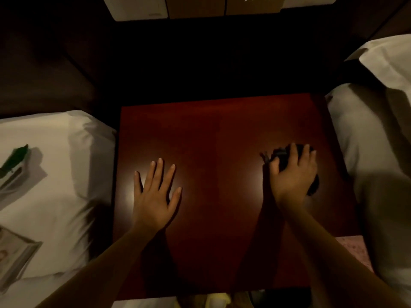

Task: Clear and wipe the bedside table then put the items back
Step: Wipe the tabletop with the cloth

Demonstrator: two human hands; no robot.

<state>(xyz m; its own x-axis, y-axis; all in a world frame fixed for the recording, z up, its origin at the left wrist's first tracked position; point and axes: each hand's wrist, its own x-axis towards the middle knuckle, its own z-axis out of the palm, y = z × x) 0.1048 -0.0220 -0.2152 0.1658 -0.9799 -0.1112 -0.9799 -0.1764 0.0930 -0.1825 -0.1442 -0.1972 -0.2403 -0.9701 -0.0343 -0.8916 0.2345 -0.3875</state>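
A twin bedroom: dark wooden bedside table (222, 134) between two white-pillowed beds (66, 174).

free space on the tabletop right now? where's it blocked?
Bare: the whole back half of the table, plus the strip between the left hand and right hand. Blocked: front left under the flat palm, right side under the dark cloth being pressed down.

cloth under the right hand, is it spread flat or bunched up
Bunched up. The dark cloth sits crumpled under the right hand, with only lumps showing past the fingers on the table.
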